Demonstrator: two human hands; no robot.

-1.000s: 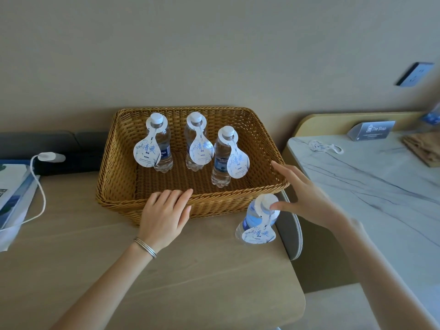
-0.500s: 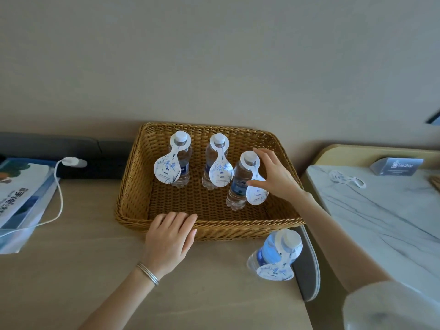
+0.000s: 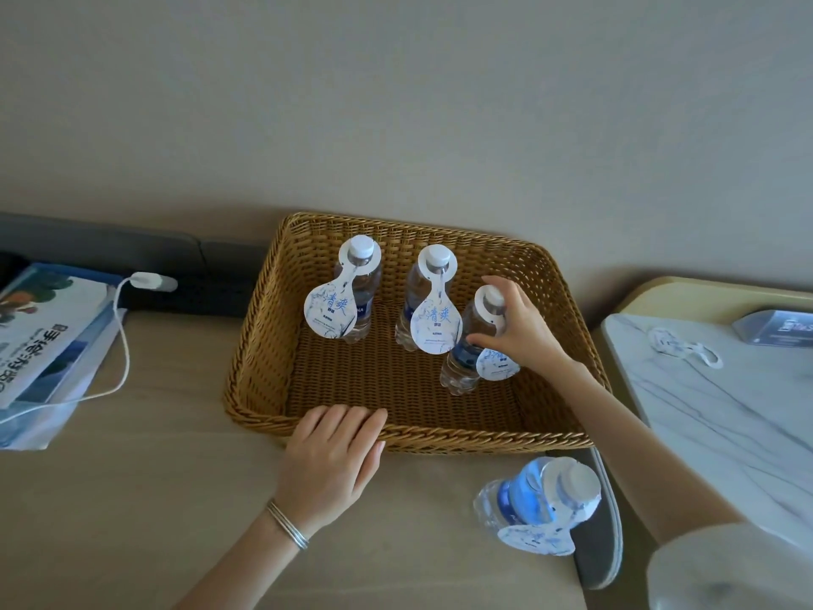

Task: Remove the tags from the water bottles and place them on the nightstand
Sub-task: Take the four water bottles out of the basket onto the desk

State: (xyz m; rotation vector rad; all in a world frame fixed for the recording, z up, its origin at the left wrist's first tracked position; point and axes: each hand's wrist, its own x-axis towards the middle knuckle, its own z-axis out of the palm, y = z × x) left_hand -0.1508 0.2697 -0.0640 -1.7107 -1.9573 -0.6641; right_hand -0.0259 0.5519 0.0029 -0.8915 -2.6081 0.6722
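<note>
Plain beige wall (image 3: 396,103) is filling the whole upper half, matte, one flat tone. Light wood tabletop (image 3: 132,499) is running along under it, pale grain, butting up against the wall. Dark grey padded strip (image 3: 110,244) is sitting at the back left, where the tabletop is meeting the wall. On the right, a white marble-topped nightstand (image 3: 726,433) is standing just beside the tabletop, grey veins crossing it, a cream curved rim (image 3: 686,288) rising behind it. Grey rounded panel (image 3: 609,543) is showing between the two; can't tell what it is. Soft even light is falling, shadows showing faint.
</note>
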